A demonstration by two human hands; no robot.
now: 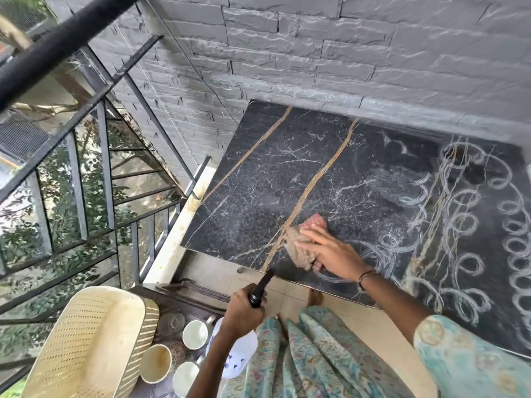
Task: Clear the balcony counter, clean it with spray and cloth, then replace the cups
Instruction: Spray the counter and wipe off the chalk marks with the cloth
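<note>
Grey rough-cut stone bricks [316,53] back a black marble counter with gold and white veins [273,173], whose right half carries looping whitish wipe marks [471,225]. At about five o'clock from the counter's centre, near its front edge, the right hand [324,248] lies flat with fingers extended, pressing a crumpled beige and pink cloth [301,242] onto the stone; a thin bracelet [366,275] circles that wrist. At six o'clock, just off the counter's edge, the left hand [244,311] is curled round the black nozzle head of a white spray bottle with blue print [238,357], the nozzle pointing up toward the counter while the bottle body hangs below the forearm. At seven o'clock from the hands, down on a dark low stand [189,297], sit three pale ceramic cups [195,334] and a clear drinking glass [171,323], close together and well apart from the counter. Just beside them at nine o'clock rests a cream perforated plastic basket [86,340], tilted. Black metal railing bars [86,168] run along the left with green foliage behind. A teal patterned garment [316,363] covers the person's legs, bare toes showing on the beige tiled floor [287,291]
</note>
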